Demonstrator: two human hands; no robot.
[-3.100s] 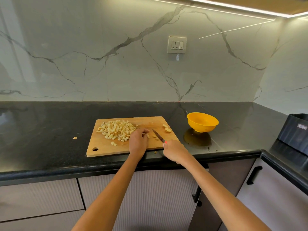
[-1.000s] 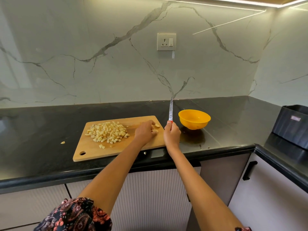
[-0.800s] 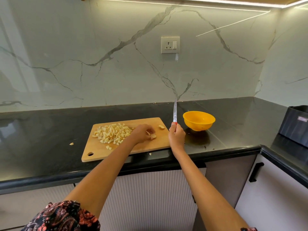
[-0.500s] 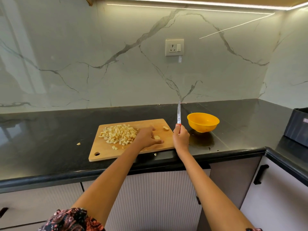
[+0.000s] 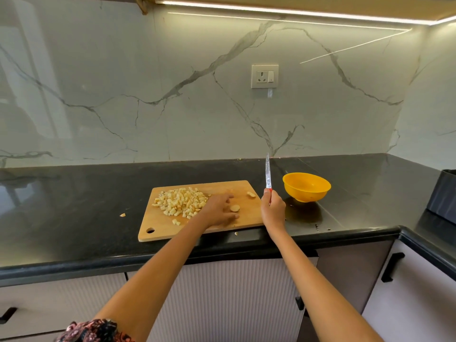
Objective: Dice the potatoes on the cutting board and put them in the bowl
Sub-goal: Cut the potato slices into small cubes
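A wooden cutting board (image 5: 158,227) lies on the black counter with a heap of diced potato (image 5: 181,201) on its left half. My left hand (image 5: 218,211) rests flat on the board with fingers spread, touching a potato slice (image 5: 235,208). Another potato piece (image 5: 251,194) lies near the board's far right corner. My right hand (image 5: 272,211) grips a knife (image 5: 268,174) by its red handle, blade pointing straight up, just right of the board. The empty yellow bowl (image 5: 306,186) stands on the counter to the right of the knife.
A stray potato bit (image 5: 122,215) lies on the counter left of the board, another (image 5: 236,233) at the front edge. A dark box (image 5: 443,192) sits at the far right. A wall socket (image 5: 264,76) is on the marble backsplash. Cabinets run below.
My right hand has lifted the knife off the board to stand upright beside it. My left hand has moved right on the board and flattened beside a potato slice.
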